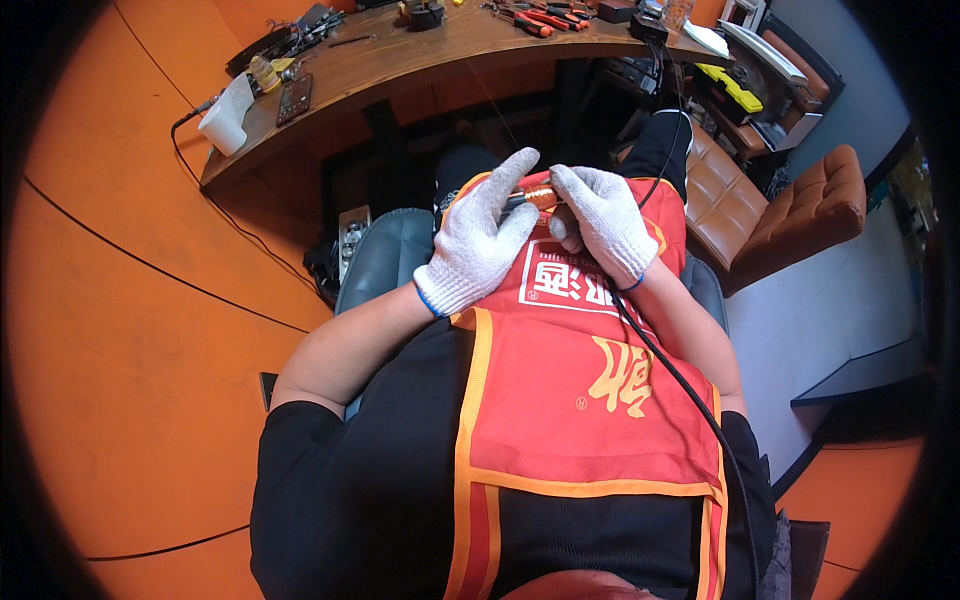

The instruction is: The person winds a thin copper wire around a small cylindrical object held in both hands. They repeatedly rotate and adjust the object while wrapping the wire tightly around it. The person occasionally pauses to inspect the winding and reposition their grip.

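Over my lap, both hands wear white knitted gloves with blue cuffs. My left hand [475,240] is closed around the left end of a small copper coil [541,195], where a dark, shiny shaft sticks out between thumb and fingers. At the coil's right end, my right hand [612,220] is closed in a pinch, its fingertips touching the copper. Part of the coil is hidden by the fingers. Below the hands spreads a red apron [560,400] with yellow edging, worn over black clothing.
Ahead stands a curved wooden desk [400,75] bearing red-handled pliers [540,18], a phone [295,98] and a paper roll [225,128]. A black cable [690,385] crosses the apron. To the right is a brown padded chair [790,220]; an orange wall [120,330] rises at left.
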`<control>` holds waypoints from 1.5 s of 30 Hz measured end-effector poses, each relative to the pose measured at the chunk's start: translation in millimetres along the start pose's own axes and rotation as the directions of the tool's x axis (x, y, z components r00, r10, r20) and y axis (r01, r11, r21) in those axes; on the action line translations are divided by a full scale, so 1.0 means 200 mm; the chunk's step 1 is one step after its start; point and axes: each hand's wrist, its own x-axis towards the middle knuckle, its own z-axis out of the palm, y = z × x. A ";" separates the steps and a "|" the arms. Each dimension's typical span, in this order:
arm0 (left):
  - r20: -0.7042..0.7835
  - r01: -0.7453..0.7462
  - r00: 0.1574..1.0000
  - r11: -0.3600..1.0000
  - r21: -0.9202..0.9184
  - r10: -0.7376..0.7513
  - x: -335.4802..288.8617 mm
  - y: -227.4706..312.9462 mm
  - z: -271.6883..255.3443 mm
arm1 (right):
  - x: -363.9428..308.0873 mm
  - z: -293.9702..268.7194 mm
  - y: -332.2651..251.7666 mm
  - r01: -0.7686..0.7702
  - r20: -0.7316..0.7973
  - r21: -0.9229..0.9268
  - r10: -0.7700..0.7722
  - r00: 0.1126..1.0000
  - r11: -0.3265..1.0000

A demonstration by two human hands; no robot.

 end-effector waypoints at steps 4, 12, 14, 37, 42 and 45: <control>0.032 0.064 0.997 0.998 -0.016 -0.064 0.00 0.02 -0.01 | 0.00 -0.01 0.01 -0.017 0.023 -0.015 0.017 1.000 1.000; -0.026 0.008 1.000 0.997 0.072 -0.006 0.00 0.04 0.01 | 0.04 -0.03 0.04 0.011 0.120 0.149 -0.029 0.992 0.989; -0.059 0.001 0.998 0.996 0.091 0.005 0.01 0.03 0.01 | 0.03 -0.03 0.04 -0.037 0.140 0.146 0.017 0.990 0.989; -0.170 -0.181 0.947 0.888 0.422 0.273 0.01 -0.01 0.00 | 0.03 -0.05 0.02 -0.086 0.209 -0.085 0.102 0.972 0.993; -0.123 -0.222 0.944 0.866 0.449 0.306 0.01 -0.01 -0.01 | 0.02 -0.05 0.00 -0.079 0.196 -0.113 0.100 0.975 0.990; -0.111 -0.202 0.954 0.872 0.447 0.278 0.01 -0.01 -0.01 | 0.03 -0.05 0.01 -0.073 0.204 -0.104 0.093 0.975 0.992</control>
